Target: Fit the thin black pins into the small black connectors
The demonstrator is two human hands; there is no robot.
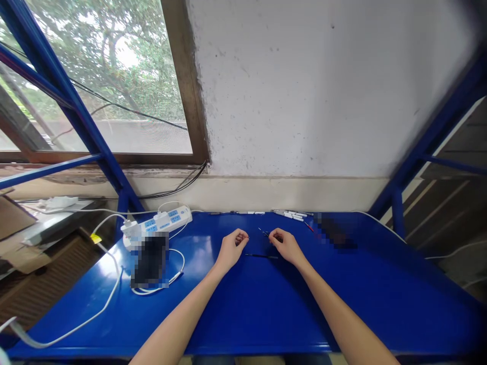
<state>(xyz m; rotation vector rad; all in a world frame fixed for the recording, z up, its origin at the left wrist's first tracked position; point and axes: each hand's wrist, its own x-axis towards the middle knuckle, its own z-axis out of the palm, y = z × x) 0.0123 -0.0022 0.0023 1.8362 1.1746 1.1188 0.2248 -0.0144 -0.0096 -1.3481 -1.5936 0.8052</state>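
My left hand (232,249) hovers over the blue table, fingers curled and thumb pressed to the index finger. A tiny dark tip shows at that pinch, too small to name. My right hand (285,245) is closed in a similar pinch to the right, at about the same height. Beside its fingertips are small dark and pale thin pieces (264,233); whether they are held or lie on the table I cannot tell. Between and just below both hands, a thin black rod like a pen refill (262,256) lies on the table.
Several white pens (291,215) and slim parts (236,213) line the table's back edge. A white power strip (167,221) with plugs stands at left, near a blurred dark device (150,261) and a looped white cable (182,263). Another blurred dark object (337,233) lies right.
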